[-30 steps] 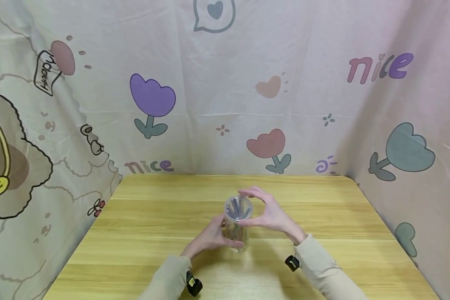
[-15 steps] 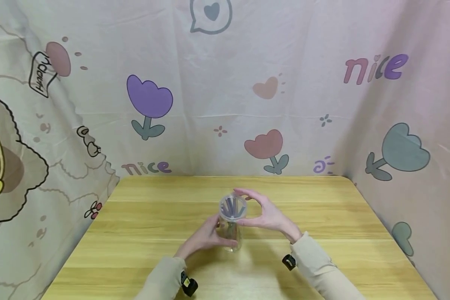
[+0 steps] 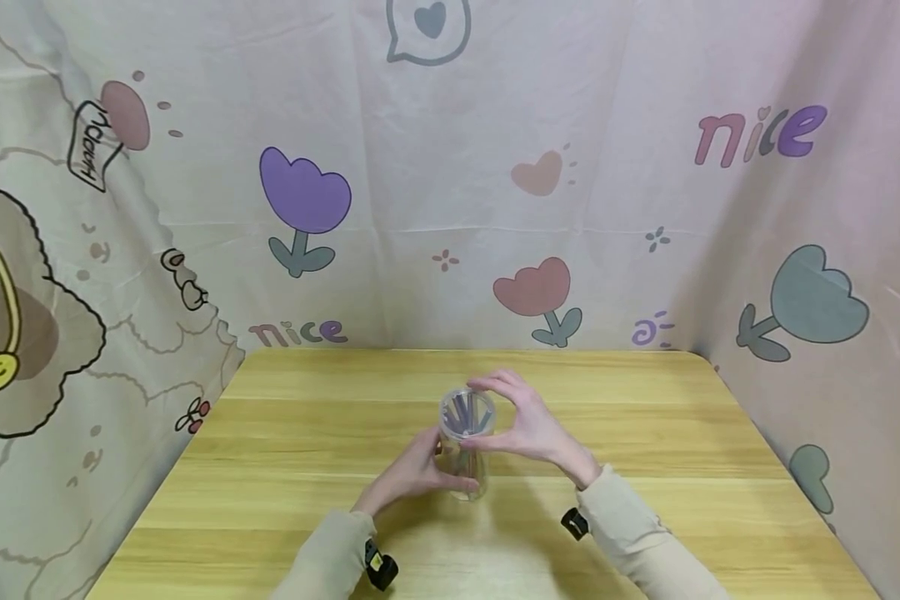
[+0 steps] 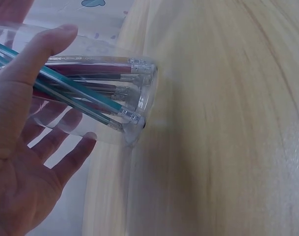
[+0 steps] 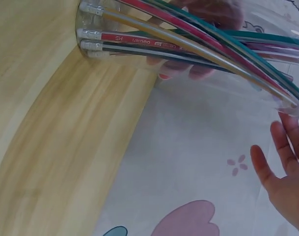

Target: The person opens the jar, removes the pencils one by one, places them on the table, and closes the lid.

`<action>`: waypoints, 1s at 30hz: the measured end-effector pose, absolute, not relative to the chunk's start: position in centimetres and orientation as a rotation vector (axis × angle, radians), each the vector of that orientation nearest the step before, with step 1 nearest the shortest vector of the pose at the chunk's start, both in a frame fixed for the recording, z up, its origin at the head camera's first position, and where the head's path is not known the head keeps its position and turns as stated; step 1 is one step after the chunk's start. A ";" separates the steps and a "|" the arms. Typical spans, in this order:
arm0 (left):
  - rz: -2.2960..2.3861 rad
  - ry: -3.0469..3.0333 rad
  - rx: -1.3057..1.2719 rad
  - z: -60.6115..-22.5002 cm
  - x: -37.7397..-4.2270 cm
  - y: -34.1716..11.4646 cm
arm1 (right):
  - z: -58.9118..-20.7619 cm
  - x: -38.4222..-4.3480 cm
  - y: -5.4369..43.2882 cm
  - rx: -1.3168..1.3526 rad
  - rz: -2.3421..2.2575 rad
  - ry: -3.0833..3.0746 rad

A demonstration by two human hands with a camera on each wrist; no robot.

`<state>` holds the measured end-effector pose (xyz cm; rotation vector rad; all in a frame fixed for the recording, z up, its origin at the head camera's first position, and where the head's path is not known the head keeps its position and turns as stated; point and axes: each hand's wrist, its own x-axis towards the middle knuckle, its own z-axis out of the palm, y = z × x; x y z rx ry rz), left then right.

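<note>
Centrally standing jar (image 3: 476, 463): a clear cylinder, upright on the wooden table (image 3: 307, 433), roughly midway between its left and right edges and well short of the far edge.
Pencils (image 4: 83, 92): several inside the jar, teal, red, yellow and dark, leaning across one another, metal ferrules down by the base.
Left hand (image 3: 418, 472): grasping the jar's lower body, thumb across the near side.
Right hand (image 3: 531, 429): grasping the jar's round top, thumb at the near rim, fingertips at the far rim; whether that top is a separate lid, I cannot tell.
Sleeves (image 3: 637, 527): beige, a black device (image 3: 381, 567) at each wrist.
Backdrop cloth (image 3: 420, 167): pale, printed with flowers, hearts and "nice", beyond the far edge.
</note>
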<state>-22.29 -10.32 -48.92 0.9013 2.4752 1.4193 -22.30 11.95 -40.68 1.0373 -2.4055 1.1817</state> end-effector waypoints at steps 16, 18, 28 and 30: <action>1.411 2.456 0.864 -49.1 -22.2 -10.3 | -41.0 -22.4 12.2 1.138 1.285 -2.453; 1.413 2.455 0.858 -49.1 -22.2 -10.3 | -40.9 -22.3 12.0 1.104 1.243 -2.446; 1.422 2.441 0.852 -49.0 -22.3 -10.3 | -40.6 -22.2 11.3 1.046 1.107 -2.356; 1.423 2.442 0.853 -49.0 -22.3 -10.3 | -40.8 -22.4 11.4 1.079 1.129 -2.317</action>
